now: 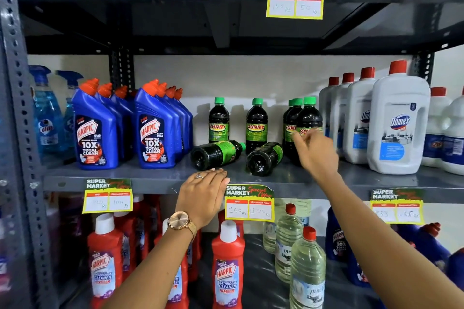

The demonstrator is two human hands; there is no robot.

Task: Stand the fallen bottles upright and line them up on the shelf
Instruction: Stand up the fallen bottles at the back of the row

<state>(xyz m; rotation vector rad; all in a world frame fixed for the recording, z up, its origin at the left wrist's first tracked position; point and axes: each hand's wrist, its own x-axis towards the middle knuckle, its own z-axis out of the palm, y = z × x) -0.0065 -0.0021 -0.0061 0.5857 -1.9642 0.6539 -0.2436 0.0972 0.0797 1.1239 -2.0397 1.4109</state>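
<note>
On the grey middle shelf, two dark green-capped Sunny bottles lie on their sides: the left fallen bottle and the right fallen bottle, bases toward me. Behind them stand two single upright Sunny bottles and, to the right, a tight group of three upright Sunny bottles. My right hand reaches toward the front bottle of that group, fingers loosely curled at its label and holding nothing. My left hand, wearing a ring and a watch, rests palm-down on the shelf's front edge below the left fallen bottle, empty.
Blue Harpic bottles stand in rows left of the Sunny bottles, spray bottles farther left. White Domex jugs crowd the right. Price tags hang on the shelf edge. Red Harpic and clear bottles fill the lower shelf.
</note>
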